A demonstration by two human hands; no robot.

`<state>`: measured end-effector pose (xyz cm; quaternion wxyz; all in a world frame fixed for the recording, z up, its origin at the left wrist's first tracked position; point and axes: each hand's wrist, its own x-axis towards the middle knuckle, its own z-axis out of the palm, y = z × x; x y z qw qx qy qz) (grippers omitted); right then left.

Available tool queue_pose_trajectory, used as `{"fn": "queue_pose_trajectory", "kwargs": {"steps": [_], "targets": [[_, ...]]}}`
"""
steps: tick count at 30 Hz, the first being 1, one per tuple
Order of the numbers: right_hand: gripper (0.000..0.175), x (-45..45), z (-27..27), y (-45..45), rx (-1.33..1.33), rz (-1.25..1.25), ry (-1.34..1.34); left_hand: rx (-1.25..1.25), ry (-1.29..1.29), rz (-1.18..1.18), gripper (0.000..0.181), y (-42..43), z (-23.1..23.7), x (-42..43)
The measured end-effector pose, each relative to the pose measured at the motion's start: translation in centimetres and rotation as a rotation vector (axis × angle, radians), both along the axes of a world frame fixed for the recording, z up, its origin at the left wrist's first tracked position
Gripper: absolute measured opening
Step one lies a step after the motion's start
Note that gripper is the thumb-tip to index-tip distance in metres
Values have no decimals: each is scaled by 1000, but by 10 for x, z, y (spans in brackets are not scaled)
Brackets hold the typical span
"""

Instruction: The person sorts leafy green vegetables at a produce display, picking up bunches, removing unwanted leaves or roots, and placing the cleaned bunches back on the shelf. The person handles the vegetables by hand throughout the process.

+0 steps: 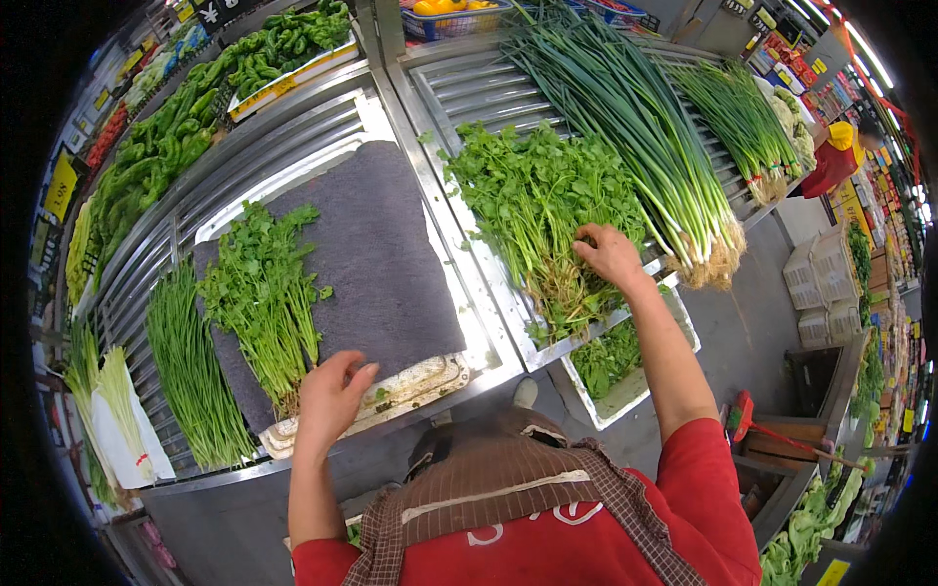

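My left hand (pixel 338 395) hovers at the front edge of a dark grey cloth (pixel 377 242), thumb and fingers apart. Beside it lies a smaller bunch of cilantro (pixel 260 308), roots towards me and leaves pointing away. Over on the right, my right hand (pixel 610 255) is at the edge of a large heap of cilantro (pixel 535 198). Its fingers curl down over the stems and roots, and whether they pinch any is hidden. The cloth covers a white foam board (pixel 432 370), whose front rim is stained.
Garlic chives (pixel 194 373) lie left of the cloth. Large scallions (pixel 645 146) extend beyond the heap, with thinner ones (pixel 740 124) farther right. A foam box of greens (pixel 608 359) sits below the metal rack (pixel 506 322). Green peppers (pixel 168 139) fill the left side. A person (pixel 835 157) stands at far right.
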<state>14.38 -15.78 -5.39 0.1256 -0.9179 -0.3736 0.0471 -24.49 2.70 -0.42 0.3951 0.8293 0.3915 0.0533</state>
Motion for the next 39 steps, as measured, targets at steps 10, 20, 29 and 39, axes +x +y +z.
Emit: {"fn": "queue_pose_trajectory", "kwargs": {"steps": [10, 20, 29, 39], "targets": [[56, -45, -29, 68, -310, 7, 102, -165, -107, -383, 31, -71, -6, 116], [28, 21, 26, 5, 687, -72, 1394, -339, -115, -318, 29, -63, -14, 97], [35, -5, 2, -17, 350, -237, 966, -413, -77, -388, 26, -72, -30, 117], [25, 7, 2, 12, 105, 19, -345, -495, -88, -424, 30, -78, -33, 132]]}}
